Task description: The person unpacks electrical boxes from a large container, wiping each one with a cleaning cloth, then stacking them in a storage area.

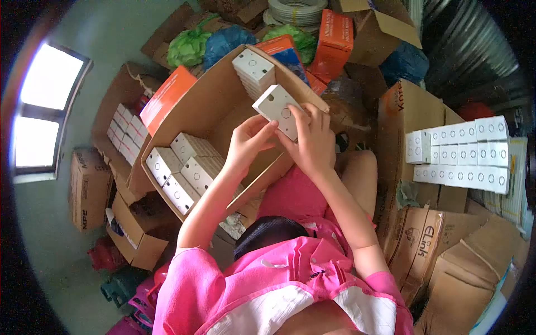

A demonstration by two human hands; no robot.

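Note:
Over the open carton (231, 120), a white plastic electrical back box (274, 106) is held tilted, its flat face with a round knockout ring turned up. My right hand (314, 137) grips its right side, fingers bent over the face. My left hand (248, 142) pinches at its lower left edge with the thumb; its other fingertips are partly hidden. Inside the carton, more white boxes stand in rows: one stack (254, 68) at the far end and several rows (195, 162) at the near left end. Brown cardboard shows between them.
At right, white boxes (460, 153) are stacked in rows on a large carton (407, 109). An "ELink" carton (416, 234) lies below. Orange boxes (333, 44), green bags (190, 47) and coiled tubing (296, 11) are behind. Another carton of small white boxes (124, 134) stands left.

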